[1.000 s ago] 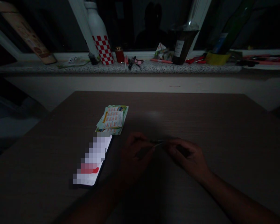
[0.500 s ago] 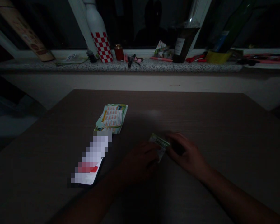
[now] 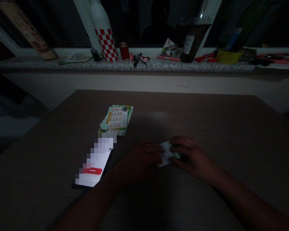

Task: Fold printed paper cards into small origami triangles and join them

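Left hand point(image 3: 143, 159) and right hand point(image 3: 192, 157) touch opposite sides of small printed card point(image 3: 167, 154); too dark to tell gripping from pressing. Tabletop point(image 3: 214, 122) runs on rightward; lit phone point(image 3: 95, 173) crowds left forearm point(image 3: 98, 199), leaflet stack point(image 3: 117, 118) just beyond. Past far edge: wall point(image 3: 146, 82), cluttered windowsill point(image 3: 163, 66).

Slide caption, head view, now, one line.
Left hand and right hand touch a small printed card; lit phone and card stack lie to the left.
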`<state>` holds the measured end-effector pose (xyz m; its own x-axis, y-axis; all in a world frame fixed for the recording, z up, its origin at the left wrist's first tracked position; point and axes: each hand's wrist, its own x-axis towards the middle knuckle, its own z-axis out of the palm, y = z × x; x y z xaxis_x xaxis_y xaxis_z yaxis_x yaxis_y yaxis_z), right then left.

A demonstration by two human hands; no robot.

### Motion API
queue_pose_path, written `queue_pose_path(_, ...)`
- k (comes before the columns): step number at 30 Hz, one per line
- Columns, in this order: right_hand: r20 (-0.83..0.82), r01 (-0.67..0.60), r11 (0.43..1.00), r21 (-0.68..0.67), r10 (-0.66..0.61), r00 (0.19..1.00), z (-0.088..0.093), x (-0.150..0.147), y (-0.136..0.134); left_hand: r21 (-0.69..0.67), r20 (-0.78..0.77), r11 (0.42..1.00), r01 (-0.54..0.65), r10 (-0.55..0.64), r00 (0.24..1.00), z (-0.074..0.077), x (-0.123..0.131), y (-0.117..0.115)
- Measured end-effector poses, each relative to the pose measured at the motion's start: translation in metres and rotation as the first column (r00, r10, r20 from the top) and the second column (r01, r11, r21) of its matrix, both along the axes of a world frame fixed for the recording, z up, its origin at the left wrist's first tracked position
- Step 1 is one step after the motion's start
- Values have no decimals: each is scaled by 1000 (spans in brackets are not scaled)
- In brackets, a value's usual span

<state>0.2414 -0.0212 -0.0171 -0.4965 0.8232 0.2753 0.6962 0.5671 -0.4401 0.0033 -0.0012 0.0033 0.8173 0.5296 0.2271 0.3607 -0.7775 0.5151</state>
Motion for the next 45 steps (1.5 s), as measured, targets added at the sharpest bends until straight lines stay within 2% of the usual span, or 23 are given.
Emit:
queue_pose_path(9, -69, -57, 997, -42, 54, 996, 4, -11, -5, 62, -164, 998, 28, -18, 986, 7, -3, 3)
queue_pose_path(16, -66, -61, 995, -75, 56, 996, 3, -12, -6, 34, -166, 999, 9, -3, 986, 12, -3, 2)
queue_pose_path(23, -41, -42, 996, -73, 39, 998, 0, -12, -6, -17, -208, 992, -124, 117, 971, 11, 0, 8)
queue_pose_path(33, -80, -14, 997, -80, 8, 997, 1, -11, -5, 83, -267, 955, -284, 296, 917, -2, 15, 10)
queue_pose_path(38, -99, -13, 993, -113, 2, 995, -2, -10, -2, 130, -280, 940, -316, 341, 898, 0, 23, 10)
queue_pose_path(45, -154, 7, 991, -131, -27, 988, -5, -11, 0, 191, -300, 937, -291, 338, 892, -1, 25, 11)
